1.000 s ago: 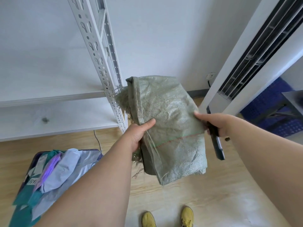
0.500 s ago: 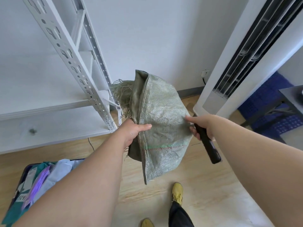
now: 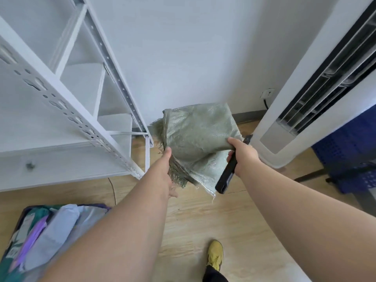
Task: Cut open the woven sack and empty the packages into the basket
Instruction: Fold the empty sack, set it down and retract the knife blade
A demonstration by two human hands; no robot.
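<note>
Wood floor (image 3: 234,220); sack (image 3: 197,139) folded, held between left hand (image 3: 162,171), right hand (image 3: 242,153).

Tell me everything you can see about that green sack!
The woven sack is dull grey-green plastic weave, looking limp, flat and empty, folded over itself. One edge is frayed into loose threads, with a stitched seam beside it. It is held up above the wooden floor, in front of the white wall. The left hand grips its frayed side; the right hand pinches the other side while also holding a black tool.
</note>
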